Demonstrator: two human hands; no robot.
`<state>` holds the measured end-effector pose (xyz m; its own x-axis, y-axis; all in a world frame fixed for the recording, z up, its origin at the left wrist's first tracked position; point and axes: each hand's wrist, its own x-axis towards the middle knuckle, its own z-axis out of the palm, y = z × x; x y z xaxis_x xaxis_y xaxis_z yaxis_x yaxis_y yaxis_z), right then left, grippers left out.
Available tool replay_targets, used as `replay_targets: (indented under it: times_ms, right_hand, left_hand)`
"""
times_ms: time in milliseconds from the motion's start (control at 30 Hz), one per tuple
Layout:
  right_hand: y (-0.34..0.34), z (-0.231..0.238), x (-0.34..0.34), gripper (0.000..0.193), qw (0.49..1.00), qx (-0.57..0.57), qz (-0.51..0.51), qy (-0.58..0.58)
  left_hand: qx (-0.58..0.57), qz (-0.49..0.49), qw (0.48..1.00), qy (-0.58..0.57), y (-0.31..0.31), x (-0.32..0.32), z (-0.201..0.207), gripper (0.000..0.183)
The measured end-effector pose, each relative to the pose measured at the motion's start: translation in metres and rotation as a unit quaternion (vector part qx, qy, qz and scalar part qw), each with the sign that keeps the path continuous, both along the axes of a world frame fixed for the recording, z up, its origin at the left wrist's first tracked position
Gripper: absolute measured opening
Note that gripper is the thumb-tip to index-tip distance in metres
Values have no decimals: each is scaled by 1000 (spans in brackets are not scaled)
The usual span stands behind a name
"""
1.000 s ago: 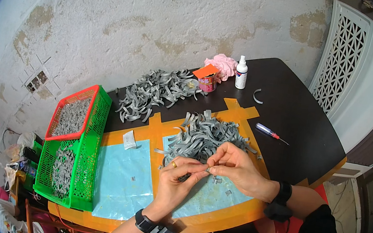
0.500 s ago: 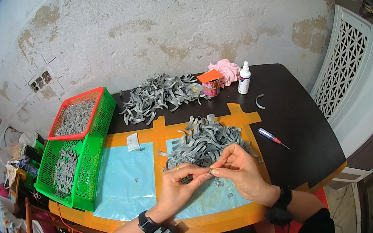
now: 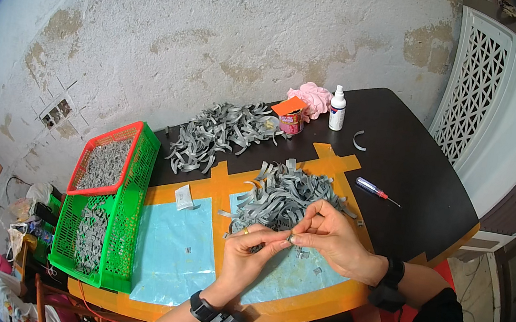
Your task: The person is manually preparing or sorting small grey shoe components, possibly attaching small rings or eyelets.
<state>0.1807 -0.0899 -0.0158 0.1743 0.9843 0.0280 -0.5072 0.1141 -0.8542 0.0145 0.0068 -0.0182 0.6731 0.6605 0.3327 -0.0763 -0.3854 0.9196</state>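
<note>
My left hand (image 3: 247, 251) and my right hand (image 3: 333, 241) meet fingertip to fingertip at the near side of a heap of curved grey strips (image 3: 286, 194). Both are closed in a pinch on a small grey piece (image 3: 290, 237); the fingers cover most of it, so its exact kind cannot be made out. The heap rests on light blue sheeting (image 3: 178, 248) bordered with orange tape (image 3: 221, 185). A few tiny grey bits (image 3: 318, 270) lie on the sheeting just below my right hand.
Left: a green basket (image 3: 115, 240) and a red-rimmed basket (image 3: 136, 151), both holding small grey pieces. Behind: another strip heap (image 3: 219, 136), a tin (image 3: 291, 123), a pink cloth (image 3: 313, 98), a white spray bottle (image 3: 338, 109). Right: a screwdriver (image 3: 372, 188) and a lone strip (image 3: 356, 140).
Both hands stay in nearly the same place, with only a slight shift at the fingertips around the small piece. Nothing else has visibly moved.
</note>
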Motion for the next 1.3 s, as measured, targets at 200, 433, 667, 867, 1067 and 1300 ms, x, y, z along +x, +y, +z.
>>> replay_targets:
  times_ms: [200, 433, 667, 867, 1067, 1300]
  right_hand:
    - [2, -4, 2, 29, 1000, -21, 12, 18]
    - [3, -9, 6, 29, 996, -45, 59, 53]
    - [2, -4, 2, 30, 998, -34, 35, 32]
    - [0, 2, 0, 33, 1000, -6, 16, 18]
    - [0, 2, 3, 37, 1000, -4, 24, 10]
    - [0, 1, -1, 41, 999, 5, 33, 22]
  left_hand:
    - [24, 1, 1000, -2, 1, 1, 1, 18]
    - [-26, -56, 998, 0, 8, 0, -6, 15]
    - [-65, -65, 996, 21, 8, -1, -7, 17]
    - [-163, -46, 986, -10, -1, 3, 2, 22]
    - [-109, -57, 992, 12, 3, 1, -1, 17]
    - [-168, -88, 982, -17, 6, -1, -3, 17]
